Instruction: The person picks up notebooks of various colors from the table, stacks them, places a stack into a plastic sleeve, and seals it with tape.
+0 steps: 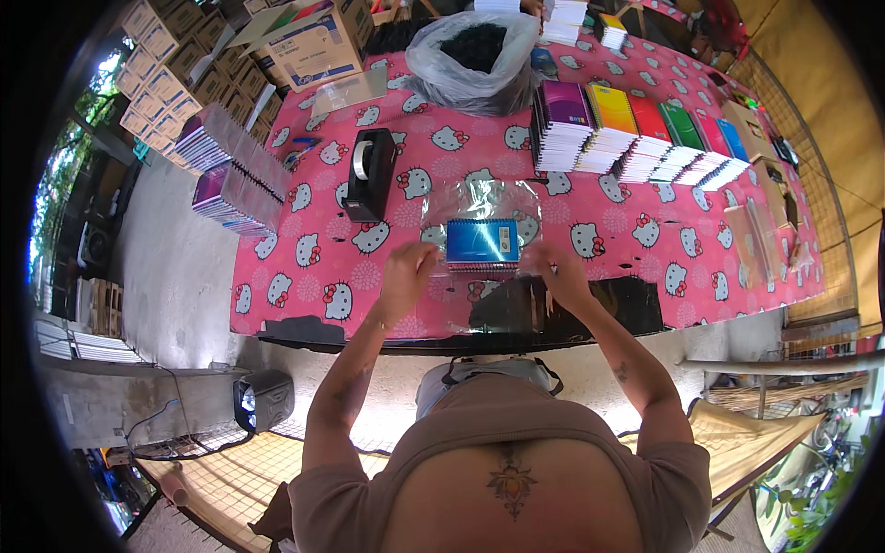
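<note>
A small stack of spiral notebooks with a blue cover [477,241] on top lies in front of me on a sheet of clear plastic film [479,195]. The film spreads past the stack, catching the light beyond it and hanging toward the table's near edge. At the stack's left side, my left hand [407,275] is closed, its fingertips pinching the film. My right hand [562,275] pinches the film on the opposite side, slightly blurred. Beyond my left hand stands a black tape dispenser [371,180] with a pale roll.
Rows of notebooks in several colours [636,134] stand at the right back. A plastic-lined bag with dark contents [470,60] and an open carton [318,46] sit at the far side. Wrapped notebook stacks [235,175] line the left edge. Plastic sheets [754,244] lie far right.
</note>
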Tool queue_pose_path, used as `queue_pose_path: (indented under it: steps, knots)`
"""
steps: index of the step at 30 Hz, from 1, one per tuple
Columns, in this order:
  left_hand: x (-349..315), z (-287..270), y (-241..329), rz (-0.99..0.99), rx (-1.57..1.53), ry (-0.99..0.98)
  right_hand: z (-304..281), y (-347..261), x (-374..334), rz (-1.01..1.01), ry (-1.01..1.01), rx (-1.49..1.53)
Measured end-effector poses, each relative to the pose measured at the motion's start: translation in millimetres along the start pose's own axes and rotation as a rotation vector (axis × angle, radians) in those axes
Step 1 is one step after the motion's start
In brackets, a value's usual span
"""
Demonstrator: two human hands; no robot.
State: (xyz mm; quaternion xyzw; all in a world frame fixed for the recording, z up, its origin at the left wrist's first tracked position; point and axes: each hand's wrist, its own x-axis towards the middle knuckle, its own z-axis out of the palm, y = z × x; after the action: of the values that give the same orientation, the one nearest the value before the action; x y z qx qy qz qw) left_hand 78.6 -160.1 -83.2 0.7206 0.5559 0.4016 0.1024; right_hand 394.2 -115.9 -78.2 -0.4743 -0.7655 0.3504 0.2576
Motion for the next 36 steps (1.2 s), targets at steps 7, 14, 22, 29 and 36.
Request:
queue_pose_path:
  steps: [7,14,22,29,36]
  knots:
    - [39,17,-52,-0.430,-0.385,-0.326,87,-47,1,-0.442,0.104,-0.497]
    - [32,-18,-110,-0.661,-0.850,-0.407,99,-43,5,-0.332,0.074,-0.563]
    - [146,88,-74,0.089,0.059,-0.222,104,-50,7,-0.292,0.066,-0.571]
    - [163,111,-71,0.289,0.319,-0.412,101,-42,4,-0.264,0.069,-0.575]
    - [155,99,-84,0.231,0.408,-0.459,104,-53,7,-0.299,0.035,-0.531]
